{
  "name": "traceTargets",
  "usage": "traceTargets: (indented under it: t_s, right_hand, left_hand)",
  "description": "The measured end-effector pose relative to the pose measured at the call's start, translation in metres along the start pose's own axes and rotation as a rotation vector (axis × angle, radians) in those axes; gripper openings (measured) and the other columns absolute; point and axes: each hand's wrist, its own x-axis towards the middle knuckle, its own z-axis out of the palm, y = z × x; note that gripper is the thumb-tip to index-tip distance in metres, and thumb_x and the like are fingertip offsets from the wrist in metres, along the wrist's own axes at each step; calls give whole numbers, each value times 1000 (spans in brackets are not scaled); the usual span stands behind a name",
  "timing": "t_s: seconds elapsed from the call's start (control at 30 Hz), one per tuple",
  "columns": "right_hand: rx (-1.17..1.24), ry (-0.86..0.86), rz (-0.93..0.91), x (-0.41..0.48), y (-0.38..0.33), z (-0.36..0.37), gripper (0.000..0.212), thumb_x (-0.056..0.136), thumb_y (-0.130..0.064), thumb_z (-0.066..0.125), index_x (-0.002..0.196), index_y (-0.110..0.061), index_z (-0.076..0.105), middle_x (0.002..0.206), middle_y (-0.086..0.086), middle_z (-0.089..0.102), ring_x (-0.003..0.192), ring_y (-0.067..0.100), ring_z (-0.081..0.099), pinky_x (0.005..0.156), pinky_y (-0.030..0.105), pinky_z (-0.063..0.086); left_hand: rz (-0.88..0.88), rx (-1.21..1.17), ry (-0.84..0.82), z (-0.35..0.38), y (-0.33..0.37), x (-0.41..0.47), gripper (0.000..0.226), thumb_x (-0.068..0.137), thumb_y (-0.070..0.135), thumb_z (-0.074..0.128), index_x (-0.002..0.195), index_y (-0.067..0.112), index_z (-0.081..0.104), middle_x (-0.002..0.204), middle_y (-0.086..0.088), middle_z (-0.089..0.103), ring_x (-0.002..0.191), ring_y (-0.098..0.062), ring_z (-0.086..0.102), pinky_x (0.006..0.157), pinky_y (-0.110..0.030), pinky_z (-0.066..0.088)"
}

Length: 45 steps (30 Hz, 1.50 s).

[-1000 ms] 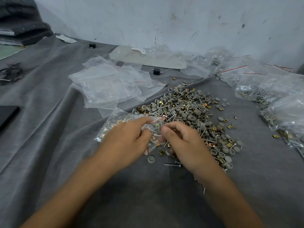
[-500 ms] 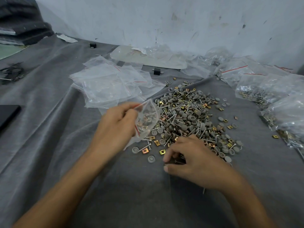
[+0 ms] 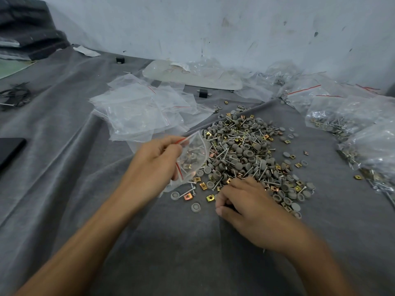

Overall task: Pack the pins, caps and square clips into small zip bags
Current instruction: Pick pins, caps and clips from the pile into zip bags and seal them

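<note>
You hold one small zip bag (image 3: 193,159) in your left hand (image 3: 154,165). The grip is clamped on its red-striped mouth edge, thumb and fingers pinching it. The bag hangs just above the near-left edge of the one big heap (image 3: 241,133), and a few pieces show through the plastic. The heap mixes metal pins (image 3: 226,153), grey caps (image 3: 248,154) and brass-coloured square clips (image 3: 203,185), far too many to count. Two caps and a few clips lie loose just in front of it. Your right hand (image 3: 252,212) rests on the near edge of the heap, fingers curled down among the pieces. The fingertips are hidden, so you cannot tell whether that grip is clamped on anything.

Behind your left hand lies one loose stack of empty bags (image 3: 139,110), overlapping too much to count. On the right, at least three filled bags (image 3: 346,116) crowd together. Two small black blocks (image 3: 203,92) sit further back, one just beside a pale flat panel (image 3: 192,79). A grey cloth (image 3: 85,189) covers the desk in long wrinkles, and a scuffed white wall (image 3: 213,28) closes the back.
</note>
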Motion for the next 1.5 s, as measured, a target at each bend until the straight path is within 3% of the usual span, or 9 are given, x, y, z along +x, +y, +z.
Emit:
traceTargets:
  t_s: [0.13, 0.27, 0.37, 0.63, 0.8, 0.9, 1.0, 1.33, 1.5]
  right_hand:
    - [289, 197, -12, 3, 3, -5, 10, 101, -32, 55, 91, -33, 56, 88, -17, 55, 85, 1, 50, 72, 18, 37]
    - [649, 344, -15, 4, 2, -8, 13, 101, -27, 57, 90, -31, 60, 71, -7, 56, 61, 3, 46, 54, 20, 39]
    - [790, 417, 1, 7, -3, -9, 8, 94, -30, 58, 87, -31, 62, 78, 6, 63, 64, 7, 51, 58, 29, 45]
    - [978, 426, 18, 12, -10, -2, 17, 98, -6, 62, 102, -21, 69, 93, -4, 78, 74, -3, 66, 61, 11, 48]
    - [731, 526, 59, 11, 5, -7, 13, 94, -17, 69, 93, -29, 71, 84, -10, 74, 75, 4, 67, 63, 14, 50]
    - [362, 414, 45, 8, 12, -3, 8, 91, -28, 72, 88, -35, 70, 81, -16, 66, 80, 2, 60, 67, 11, 42]
    - [105, 270, 7, 10, 11, 6, 7, 89, -43, 71, 94, -39, 71, 90, -21, 55, 95, 1, 44, 80, 25, 39]
    - [-40, 198, 30, 14, 1, 18, 17, 97, -43, 58, 111, -37, 65, 106, -18, 50, 107, 8, 36, 94, 31, 38]
    - [-23, 226, 34, 15, 0, 16, 13, 102, -38, 49, 104, -31, 61, 105, -14, 50, 104, 9, 38, 94, 31, 38]
  left_hand:
    - [18, 49, -130, 5, 0, -4, 25, 99, 31, 50, 103, 45, 70, 51, 0, 63, 45, -5, 51, 45, -17, 41]
    - [37, 99, -237, 9, -2, -7, 27, 105, 22, 51, 106, 42, 69, 54, -1, 68, 50, -6, 55, 53, -22, 42]
    - [56, 181, -269, 9, -4, -8, 24, 105, 24, 49, 116, 36, 66, 57, 2, 70, 51, -3, 56, 57, -25, 42]
    - [58, 155, -273, 9, -6, -6, 24, 105, 23, 50, 110, 40, 66, 57, 0, 70, 52, -4, 57, 54, -22, 43]
    - [16, 67, -213, 4, -7, -1, 20, 100, 34, 50, 111, 40, 66, 54, 0, 66, 46, -6, 51, 48, -19, 41]
    - [-17, 34, -161, 1, -7, 1, 24, 97, 33, 50, 114, 37, 67, 55, -2, 66, 45, -6, 50, 44, -15, 40]
    - [-32, 31, -137, 0, -7, 1, 24, 101, 25, 50, 114, 37, 67, 55, -3, 66, 45, -7, 50, 43, -16, 40]
    - [-24, 57, -149, -1, -7, 1, 25, 103, 28, 49, 120, 37, 65, 57, -3, 67, 46, -7, 50, 43, -17, 41]
    - [-17, 63, -152, -1, -8, 1, 27, 103, 27, 48, 122, 36, 65, 57, -3, 67, 47, -7, 50, 44, -18, 41]
